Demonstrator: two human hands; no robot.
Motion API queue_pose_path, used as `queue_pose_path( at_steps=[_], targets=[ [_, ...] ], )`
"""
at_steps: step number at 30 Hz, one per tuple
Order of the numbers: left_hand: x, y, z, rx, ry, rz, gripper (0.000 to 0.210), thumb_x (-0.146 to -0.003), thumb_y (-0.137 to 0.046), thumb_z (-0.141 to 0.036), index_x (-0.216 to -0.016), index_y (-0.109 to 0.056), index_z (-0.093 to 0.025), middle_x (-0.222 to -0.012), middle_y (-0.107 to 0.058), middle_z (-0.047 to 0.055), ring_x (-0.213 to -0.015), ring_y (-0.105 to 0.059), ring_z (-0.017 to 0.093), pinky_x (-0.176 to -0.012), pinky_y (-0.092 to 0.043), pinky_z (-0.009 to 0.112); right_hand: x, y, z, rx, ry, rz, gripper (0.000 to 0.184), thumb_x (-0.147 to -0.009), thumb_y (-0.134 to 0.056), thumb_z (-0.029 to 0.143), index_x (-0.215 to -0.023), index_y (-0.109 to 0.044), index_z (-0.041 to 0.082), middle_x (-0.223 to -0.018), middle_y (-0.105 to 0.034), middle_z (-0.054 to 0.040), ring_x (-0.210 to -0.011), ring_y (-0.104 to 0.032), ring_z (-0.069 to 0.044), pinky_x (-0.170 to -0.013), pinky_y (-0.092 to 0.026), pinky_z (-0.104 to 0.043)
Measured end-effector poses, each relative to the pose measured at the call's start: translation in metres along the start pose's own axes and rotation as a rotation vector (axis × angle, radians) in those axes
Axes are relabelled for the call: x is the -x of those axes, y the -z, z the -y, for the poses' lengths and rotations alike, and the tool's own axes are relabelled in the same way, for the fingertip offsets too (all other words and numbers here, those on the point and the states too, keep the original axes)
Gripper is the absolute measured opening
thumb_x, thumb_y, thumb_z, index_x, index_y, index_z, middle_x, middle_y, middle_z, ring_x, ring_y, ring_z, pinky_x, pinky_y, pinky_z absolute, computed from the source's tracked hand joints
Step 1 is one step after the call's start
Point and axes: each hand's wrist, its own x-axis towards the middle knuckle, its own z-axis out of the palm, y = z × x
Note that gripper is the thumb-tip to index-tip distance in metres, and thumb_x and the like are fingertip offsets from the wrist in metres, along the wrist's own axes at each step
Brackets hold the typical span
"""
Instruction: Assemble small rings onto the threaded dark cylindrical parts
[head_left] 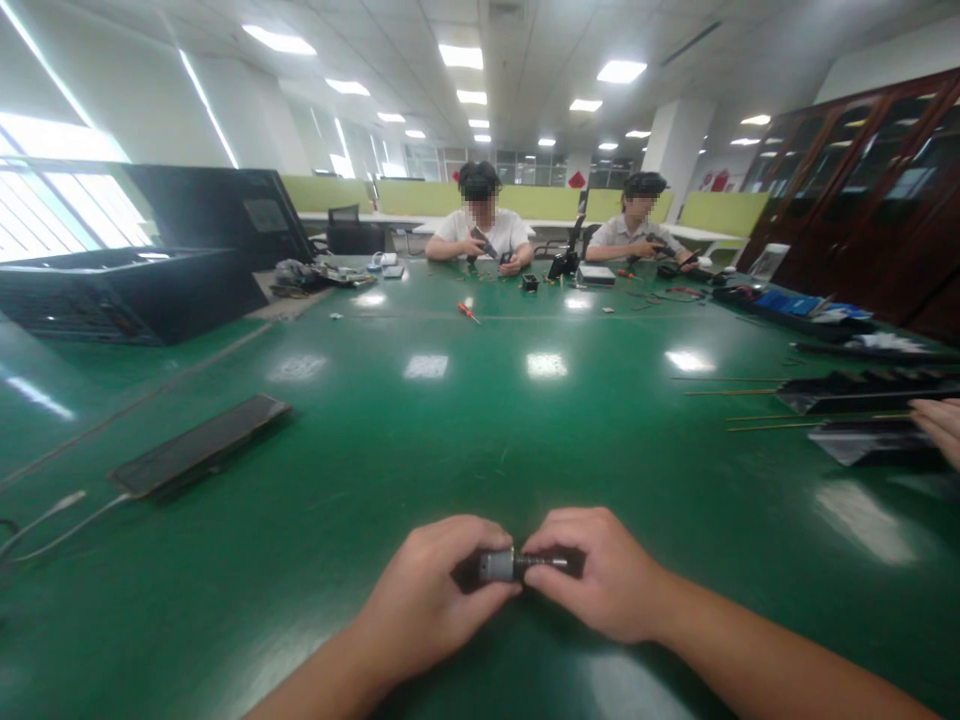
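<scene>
Cylinder (496, 566), grey, with shaft (556, 562): lower centre of frame, held crosswise. Left hand (431, 590): thumb and fingers gripping cylinder. Right hand (615, 575): fingertips pinching shaft. Slab (199, 448), dark: left. Screwdriver (468, 312): above centre, on green table (420, 440).

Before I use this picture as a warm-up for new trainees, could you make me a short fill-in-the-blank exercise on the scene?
1. The right hand pinches the slim shaft of a small part whose thick grey body is gripped by the ____.
2. The tabletop is coloured ____.
3. The cable at the end of the flat dark slab is coloured ____.
4. On the table's far side, the number of people seated is ____.

Missing words: left hand; green; white; two.
</scene>
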Motion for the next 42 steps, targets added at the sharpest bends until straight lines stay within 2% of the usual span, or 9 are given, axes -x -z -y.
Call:
queue_pose_path(
  at_steps=[7, 21, 32, 42],
  targets=[
    [-0.0016, 0.0000, -0.0006, -0.024, -0.017, -0.043, 0.024, -0.079, -0.078, -0.021, -0.099, -0.067, -0.025, -0.093, -0.075, -0.003, -0.082, -0.071, 0.012, -0.076, -0.056, 0.021, 0.0016, 0.0012, -0.0014, 0.010, -0.007, -0.007, 0.009, -0.086, -0.070, 0.023, -0.090, -0.076, 0.018, -0.079, -0.071, -0.0027, -0.071, -0.063, -0.015, -0.067, -0.043, -0.025],
    [-0.0005, -0.0003, 0.0004, -0.011, -0.009, -0.055, 0.027, -0.075, -0.080, -0.020, -0.098, -0.067, -0.026, -0.092, -0.075, -0.004, -0.082, -0.072, 0.012, -0.076, -0.056, 0.022, 0.0020, 0.0019, -0.0020, 0.025, -0.010, -0.014, 0.006, -0.084, -0.072, 0.022, -0.087, -0.074, 0.018, -0.077, -0.069, -0.0013, -0.071, -0.063, -0.015, -0.067, -0.043, -0.025],
    [-0.0009, 0.0009, -0.0003, -0.017, 0.009, -0.050, 0.021, -0.077, -0.078, -0.022, -0.096, -0.068, -0.022, -0.091, -0.075, 0.001, -0.080, -0.072, 0.015, -0.074, -0.057, 0.024, 0.0032, 0.0036, -0.0007, 0.041, -0.003, -0.018, 0.007, -0.086, -0.069, 0.025, -0.087, -0.073, 0.019, -0.078, -0.070, -0.0026, -0.071, -0.063, -0.016, -0.067, -0.045, -0.026],
    [-0.0003, 0.0023, -0.0005, -0.031, -0.017, -0.062, 0.025, -0.077, -0.079, -0.020, -0.099, -0.067, -0.024, -0.093, -0.075, -0.001, -0.083, -0.072, 0.013, -0.077, -0.057, 0.023, 0.0028, 0.0040, 0.0001, 0.036, 0.004, -0.034, 0.007, -0.086, -0.069, 0.023, -0.088, -0.073, 0.019, -0.078, -0.071, -0.0030, -0.072, -0.064, -0.017, -0.068, -0.045, -0.027]
  ],
)
